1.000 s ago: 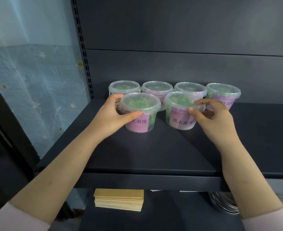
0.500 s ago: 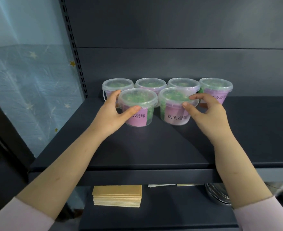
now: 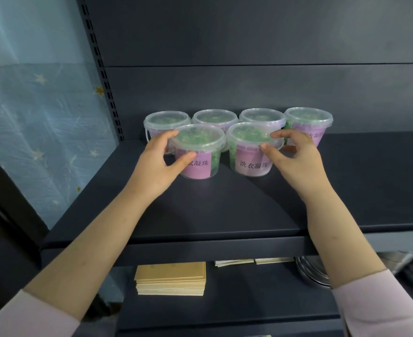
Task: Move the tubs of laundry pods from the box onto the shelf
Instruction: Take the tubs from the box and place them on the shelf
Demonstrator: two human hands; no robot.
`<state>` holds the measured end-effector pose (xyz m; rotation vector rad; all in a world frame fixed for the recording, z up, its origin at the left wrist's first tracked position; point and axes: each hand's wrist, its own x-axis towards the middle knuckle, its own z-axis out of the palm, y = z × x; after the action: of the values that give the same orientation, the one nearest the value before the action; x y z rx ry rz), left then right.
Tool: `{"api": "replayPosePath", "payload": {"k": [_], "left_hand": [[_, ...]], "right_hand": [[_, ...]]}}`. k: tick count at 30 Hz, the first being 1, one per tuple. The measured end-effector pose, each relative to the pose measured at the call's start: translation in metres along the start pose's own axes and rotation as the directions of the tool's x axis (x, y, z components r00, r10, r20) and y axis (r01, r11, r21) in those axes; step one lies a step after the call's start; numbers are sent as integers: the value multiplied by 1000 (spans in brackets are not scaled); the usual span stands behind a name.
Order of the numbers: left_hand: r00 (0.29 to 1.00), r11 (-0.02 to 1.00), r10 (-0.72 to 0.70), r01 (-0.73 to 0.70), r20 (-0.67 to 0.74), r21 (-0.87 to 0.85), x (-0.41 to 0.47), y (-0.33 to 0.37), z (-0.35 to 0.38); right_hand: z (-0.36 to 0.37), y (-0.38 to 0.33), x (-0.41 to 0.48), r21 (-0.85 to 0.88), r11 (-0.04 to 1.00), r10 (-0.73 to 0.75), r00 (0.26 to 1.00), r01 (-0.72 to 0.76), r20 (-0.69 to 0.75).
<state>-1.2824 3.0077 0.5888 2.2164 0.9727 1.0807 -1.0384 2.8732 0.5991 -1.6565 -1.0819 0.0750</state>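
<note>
Nearest: pink sleeves, left sleeve (image 3: 18, 314) and right sleeve (image 3: 380, 305), bare forearms reaching up and forward over the shelf edge; beneath that edge, a lower shelf (image 3: 237, 305) carries a stack of tan cards (image 3: 171, 278) and, to the right, metal bowls (image 3: 312, 271).

Dark shelf (image 3: 224, 210) at mid-depth; six clear tubs with green pods and purple labels stand upright on it, lids on.

Left grip (image 3: 159, 164) curled round the front left tub (image 3: 198, 154); thumb across the label, fingers wrapped behind its left side under the lid.

Right grip (image 3: 295, 159) curled round the front right tub (image 3: 251, 154); thumb under the rim, forefinger on the lid's edge.

The two front tubs sit just beside each other, a narrow gap between.

Behind them, a back row of four tubs (image 3: 215, 119) along the rear panel (image 3: 249, 88); whether front and back rows touch, cannot tell.

Far left: slotted upright (image 3: 98, 69); blue starred wall covering (image 3: 42, 117).
</note>
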Motion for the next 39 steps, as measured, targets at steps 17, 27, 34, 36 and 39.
{"api": "replayPosePath", "payload": {"k": [17, 27, 34, 36, 39], "left_hand": [[773, 743, 629, -568, -80, 355, -111, 219, 106], [689, 709, 696, -704, 202, -41, -304, 347, 308], [567, 678, 704, -717, 428, -165, -375, 376, 419], [535, 678, 692, -713, 485, -181, -383, 380, 453], [506, 690, 664, -698, 550, -191, -390, 386, 504]], "right_hand": [[-232, -1, -167, -684, 715, -418, 874, 147, -248], [-414, 104, -377, -744, 578, -52, 894, -336, -445], [-481, 188, -448, -669, 529, 146, 832, -522, -535], [-498, 215, -456, -619, 537, 202, 800, -573, -565], [-525, 257, -460, -585, 508, 296, 766, -632, -571]]}}
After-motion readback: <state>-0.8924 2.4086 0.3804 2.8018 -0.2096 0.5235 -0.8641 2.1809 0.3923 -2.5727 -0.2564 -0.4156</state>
